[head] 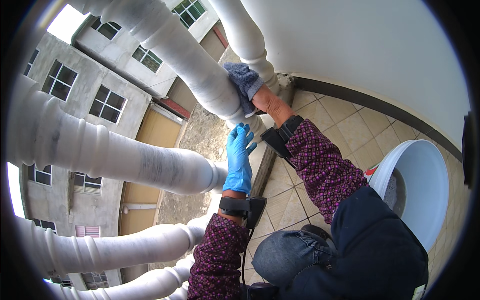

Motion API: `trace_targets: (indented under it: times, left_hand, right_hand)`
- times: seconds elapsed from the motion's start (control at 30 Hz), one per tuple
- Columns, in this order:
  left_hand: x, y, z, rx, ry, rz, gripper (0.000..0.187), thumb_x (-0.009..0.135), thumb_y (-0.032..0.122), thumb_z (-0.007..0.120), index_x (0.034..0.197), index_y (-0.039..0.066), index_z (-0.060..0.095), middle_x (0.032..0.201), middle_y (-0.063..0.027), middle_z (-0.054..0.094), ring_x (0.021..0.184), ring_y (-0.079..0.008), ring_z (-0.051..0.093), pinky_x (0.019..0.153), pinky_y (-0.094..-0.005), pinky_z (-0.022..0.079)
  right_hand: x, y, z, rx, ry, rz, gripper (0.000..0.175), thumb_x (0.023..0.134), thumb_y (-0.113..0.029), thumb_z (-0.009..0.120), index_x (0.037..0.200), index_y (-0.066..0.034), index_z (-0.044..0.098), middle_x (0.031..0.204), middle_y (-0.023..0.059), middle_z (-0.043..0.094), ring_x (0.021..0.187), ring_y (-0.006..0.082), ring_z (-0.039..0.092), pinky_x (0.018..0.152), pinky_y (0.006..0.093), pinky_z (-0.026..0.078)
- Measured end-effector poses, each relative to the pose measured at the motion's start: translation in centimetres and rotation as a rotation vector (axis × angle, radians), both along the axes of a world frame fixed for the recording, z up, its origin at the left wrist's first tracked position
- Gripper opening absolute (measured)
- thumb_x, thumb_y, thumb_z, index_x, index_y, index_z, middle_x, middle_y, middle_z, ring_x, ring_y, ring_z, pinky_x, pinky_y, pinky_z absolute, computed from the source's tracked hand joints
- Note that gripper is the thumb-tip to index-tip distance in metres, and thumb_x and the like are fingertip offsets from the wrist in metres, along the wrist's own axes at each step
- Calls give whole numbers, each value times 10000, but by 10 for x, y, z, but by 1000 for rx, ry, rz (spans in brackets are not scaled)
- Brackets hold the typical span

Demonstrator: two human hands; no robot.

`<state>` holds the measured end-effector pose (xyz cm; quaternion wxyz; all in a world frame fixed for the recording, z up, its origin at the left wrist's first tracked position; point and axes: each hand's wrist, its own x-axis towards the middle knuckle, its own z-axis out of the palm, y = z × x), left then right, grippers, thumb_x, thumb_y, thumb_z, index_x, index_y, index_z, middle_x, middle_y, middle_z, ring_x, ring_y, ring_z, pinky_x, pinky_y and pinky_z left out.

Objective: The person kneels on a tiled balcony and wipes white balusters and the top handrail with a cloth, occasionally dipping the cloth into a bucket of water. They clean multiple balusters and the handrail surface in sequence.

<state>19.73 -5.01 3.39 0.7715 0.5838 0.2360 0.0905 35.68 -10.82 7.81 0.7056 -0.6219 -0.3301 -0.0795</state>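
My right hand [270,101] is bare and holds a grey-blue terry cloth [242,80]. The cloth lies against the lower part of a marbled white baluster [198,71] and covers most of my fingers. In a blue disposable glove, my left hand [239,159] reaches towards the foot of the same baluster. Its fingers are slightly bent and apart, with nothing seen in them; whether the tips touch the stone, I cannot tell. A second baluster [165,168] with grey streaks stands just left of the glove.
A white bucket [427,168] with foamy grey water stands on the tiled floor [348,131] at right. Beyond it runs a white wall [337,37] with a dark skirting [360,99]. A low ledge [264,167] bears the balusters. Grey buildings [86,82] lie outside.
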Motion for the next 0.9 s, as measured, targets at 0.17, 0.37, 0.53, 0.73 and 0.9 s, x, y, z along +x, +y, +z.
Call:
trace_targets:
  times: [0.17, 0.37, 0.53, 0.73, 0.9]
  left_hand:
    - [2, -4, 0, -89, -351, 94, 386, 987, 282, 507, 1302, 59, 511, 1254, -76, 581, 1104, -207, 573, 953, -344, 439]
    - [0, 17, -15, 6, -307, 188, 330, 993, 219, 473, 1259, 32, 532, 1127, -58, 624, 973, -170, 613, 845, -298, 499]
    - [-7, 22, -37, -106, -103, 113, 262, 990, 288, 502, 1151, 91, 563, 1021, -19, 632, 894, -126, 608, 772, -293, 502]
    - [-26, 13, -53, -112, 20, 111, 313, 991, 300, 501, 1242, 114, 515, 1171, -20, 584, 1027, -169, 580, 852, -333, 465]
    - [-20, 3, -38, -104, -226, 107, 489, 995, 188, 499, 1422, 15, 333, 1350, -92, 476, 1200, -194, 479, 1020, -322, 391]
  right_hand:
    - [-32, 31, 65, -85, -896, -618, 435, 841, -287, 613, 1196, -42, 552, 1124, 157, 606, 1096, 347, 561, 968, 488, 422]
    - [-23, 54, 46, 68, -675, -606, 669, 588, -361, 845, 1103, -3, 614, 1110, 208, 594, 1088, 400, 546, 971, 486, 413]
    - [-43, 30, -34, -140, -446, -563, 778, 605, -445, 848, 1178, -4, 559, 1141, 209, 569, 1049, 355, 567, 933, 438, 446]
    - [-67, 0, -104, -100, -80, -332, 763, 621, -299, 856, 1217, 21, 503, 1138, 197, 545, 1076, 350, 537, 953, 404, 421]
    - [-70, 3, -40, -274, -706, -396, 600, 740, -314, 788, 1233, -56, 565, 1237, 178, 531, 1169, 364, 483, 1028, 460, 348]
